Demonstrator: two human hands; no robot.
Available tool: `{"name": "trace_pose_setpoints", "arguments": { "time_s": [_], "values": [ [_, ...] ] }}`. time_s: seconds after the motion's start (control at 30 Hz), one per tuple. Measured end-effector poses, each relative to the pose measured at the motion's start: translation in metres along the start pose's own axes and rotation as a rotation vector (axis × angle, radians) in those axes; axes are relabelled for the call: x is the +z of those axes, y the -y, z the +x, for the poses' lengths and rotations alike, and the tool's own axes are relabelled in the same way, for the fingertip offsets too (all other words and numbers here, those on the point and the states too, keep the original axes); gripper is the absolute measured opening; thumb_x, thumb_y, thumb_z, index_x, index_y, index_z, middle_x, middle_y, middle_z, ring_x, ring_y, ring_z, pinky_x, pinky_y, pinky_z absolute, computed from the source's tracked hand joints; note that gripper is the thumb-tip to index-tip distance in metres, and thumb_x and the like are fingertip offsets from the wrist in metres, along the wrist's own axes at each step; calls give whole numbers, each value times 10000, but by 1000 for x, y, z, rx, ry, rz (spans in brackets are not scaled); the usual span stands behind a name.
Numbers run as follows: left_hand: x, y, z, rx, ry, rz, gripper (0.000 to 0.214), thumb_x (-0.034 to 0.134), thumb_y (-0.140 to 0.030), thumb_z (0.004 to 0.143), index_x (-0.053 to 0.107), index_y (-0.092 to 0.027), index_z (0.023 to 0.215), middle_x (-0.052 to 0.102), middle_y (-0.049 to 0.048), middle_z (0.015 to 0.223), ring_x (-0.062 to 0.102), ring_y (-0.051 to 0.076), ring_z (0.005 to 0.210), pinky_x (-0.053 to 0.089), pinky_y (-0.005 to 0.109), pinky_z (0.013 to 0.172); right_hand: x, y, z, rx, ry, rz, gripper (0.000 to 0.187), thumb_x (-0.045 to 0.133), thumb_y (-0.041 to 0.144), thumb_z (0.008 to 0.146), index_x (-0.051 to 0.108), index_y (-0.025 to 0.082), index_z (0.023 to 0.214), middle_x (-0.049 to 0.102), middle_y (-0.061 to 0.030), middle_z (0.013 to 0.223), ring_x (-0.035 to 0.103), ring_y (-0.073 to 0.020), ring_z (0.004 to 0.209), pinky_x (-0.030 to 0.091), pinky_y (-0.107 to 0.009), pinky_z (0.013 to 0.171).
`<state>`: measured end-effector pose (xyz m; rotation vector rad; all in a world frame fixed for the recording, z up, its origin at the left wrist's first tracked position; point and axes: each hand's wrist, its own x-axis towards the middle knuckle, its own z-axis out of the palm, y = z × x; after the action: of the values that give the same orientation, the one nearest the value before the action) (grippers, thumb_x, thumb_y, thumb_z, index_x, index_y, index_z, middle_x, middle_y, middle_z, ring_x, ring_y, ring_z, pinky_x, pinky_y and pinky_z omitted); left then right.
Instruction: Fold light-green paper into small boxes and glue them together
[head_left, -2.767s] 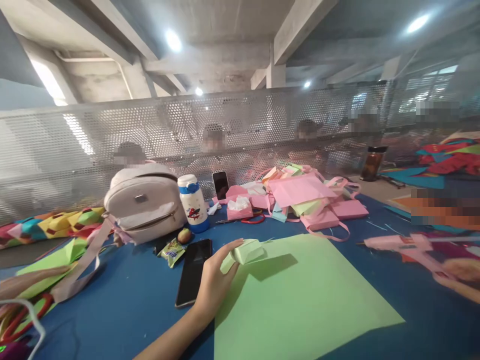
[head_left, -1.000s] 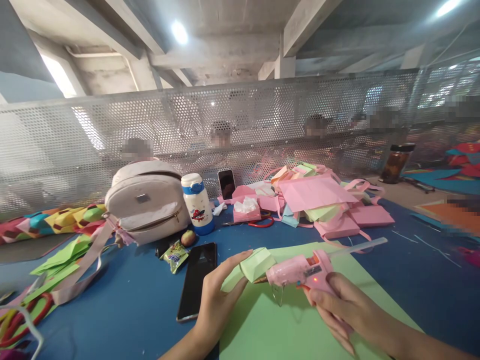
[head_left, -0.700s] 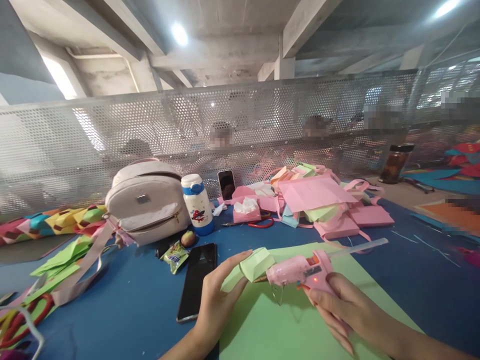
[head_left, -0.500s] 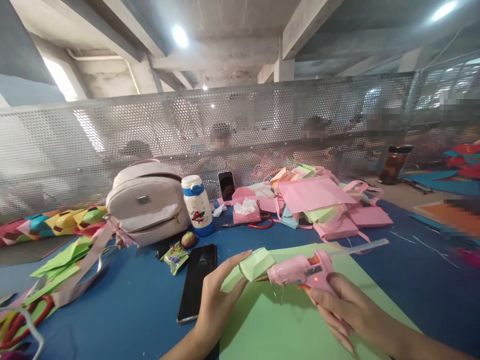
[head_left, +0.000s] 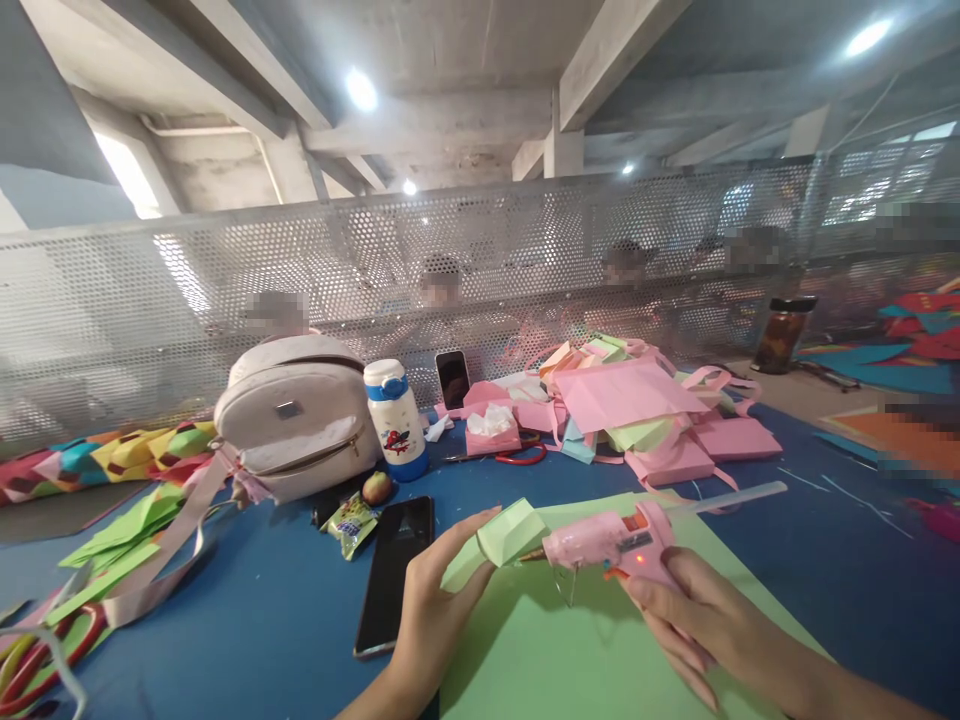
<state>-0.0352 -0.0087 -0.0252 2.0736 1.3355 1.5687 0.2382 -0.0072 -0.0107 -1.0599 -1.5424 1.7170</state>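
My left hand (head_left: 442,590) pinches a small folded piece of light green paper (head_left: 513,533) between thumb and fingers. In my right hand (head_left: 690,610) is a pink hot glue gun (head_left: 600,540), gripped by its handle, with a small lit orange light. Its nozzle points left and lies close to the folded paper; whether they touch I cannot tell. A clear glue stick (head_left: 739,497) juts from the gun's back end. Beneath both hands a large light green sheet (head_left: 570,650) lies flat on the blue table (head_left: 285,620).
Left of my left hand lies a black phone (head_left: 396,575), beside a snack packet (head_left: 351,527) and a round fruit (head_left: 377,487). Behind stand a spray-patterned bottle (head_left: 394,425) and pale backpack (head_left: 300,420). Pink paper bags (head_left: 630,390) pile up before a perforated metal screen (head_left: 510,230).
The glue gun has shifted slightly right, so its nozzle sits a little farther from the folded paper. The whole view has tilted slightly. Both hands keep their hold.
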Motion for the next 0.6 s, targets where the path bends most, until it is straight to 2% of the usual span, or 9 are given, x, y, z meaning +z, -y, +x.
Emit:
{"name": "trace_pose_setpoints", "arguments": {
  "time_s": [0.33,0.6],
  "values": [
    [0,0,0,36,-36,11,305,717,-198,816,736,-259,1114,775,17,1100,755,211,966,594,244,869,-4,7,-4,-34,-26,-58,610,571,799,761,345,233,718,366,121,477,389,-54,376,359,-186,387],
    [0,-1,1,28,-43,25,284,715,-213,815,745,-236,1096,782,38,1075,760,231,947,606,274,853,-12,-2,-3,-46,-53,-101,576,546,753,821,343,232,682,351,116,471,386,-52,360,349,-190,387]
  ]
}}
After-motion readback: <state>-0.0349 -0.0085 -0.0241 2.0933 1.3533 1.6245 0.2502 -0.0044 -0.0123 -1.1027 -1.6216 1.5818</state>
